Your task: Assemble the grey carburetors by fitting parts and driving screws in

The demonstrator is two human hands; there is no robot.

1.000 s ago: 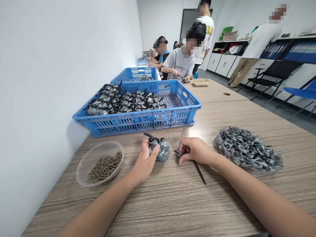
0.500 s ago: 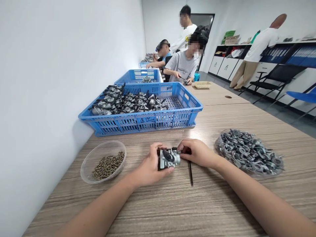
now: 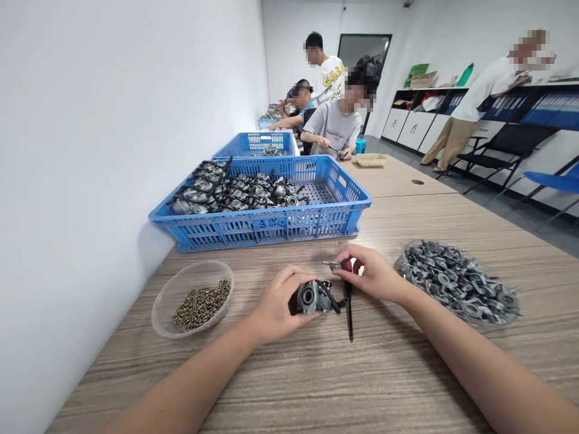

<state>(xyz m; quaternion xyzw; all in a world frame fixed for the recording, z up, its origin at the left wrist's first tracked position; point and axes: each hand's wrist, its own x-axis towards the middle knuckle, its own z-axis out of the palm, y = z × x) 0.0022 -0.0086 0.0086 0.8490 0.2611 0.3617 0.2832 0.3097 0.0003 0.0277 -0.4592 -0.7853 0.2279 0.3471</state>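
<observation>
My left hand (image 3: 277, 304) is closed around a carburetor (image 3: 309, 298), a grey metal body whose round opening faces me. A black hose or lever sticks out at its right side. Just right of it, my right hand (image 3: 373, 274) pinches a small metal part (image 3: 333, 264) with a thin tip pointing left, apart from the carburetor. Under the right fingers a screwdriver (image 3: 350, 319) lies on the table, its dark shaft pointing toward me and a reddish handle partly hidden by the hand.
A clear tub of brass-coloured screws (image 3: 201, 306) stands left, a clear tray of grey metal brackets (image 3: 456, 280) right. Ahead, a blue crate (image 3: 271, 232) holds many carburetors, with another blue crate (image 3: 253, 137) behind. A seated co-worker (image 3: 335, 123) handles a part farther back.
The carburetor has turned in my left hand, so its round opening now faces me. My right hand has moved slightly up and away from it, showing the small metal part in its fingers.
</observation>
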